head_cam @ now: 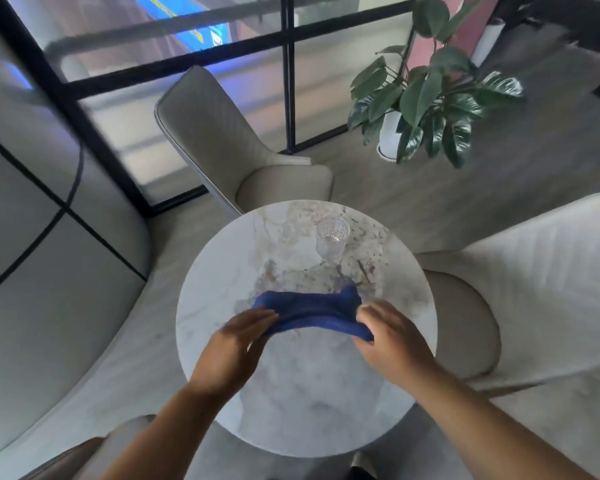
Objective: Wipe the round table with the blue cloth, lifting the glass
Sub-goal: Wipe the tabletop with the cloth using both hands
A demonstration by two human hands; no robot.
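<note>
The blue cloth [312, 315] was held bunched and stretched just above the near-middle of the round tabletop [222, 271], w/ one end in each hand. The left hand [232, 348] had its grip closed on the left end; the right hand [392, 337] had its grip closed on the right end, fingers curled over the fabric. Whether the cloth touched the marble could not be told, since it was blurred. The glass [331, 240] stood upright toward the far side of the tabletop, apart from the cloth and untouched.

Judged as the step in hand: the cloth was being readied for wiping. It would probably be done best if the cloth were folded into a flat pad, not a rope, & pressed down evenly. One hand would be needed free for lifting the glass, so the cloth should be passed to one hand. A chair [274, 181] stood beyond the tabletop.
</note>
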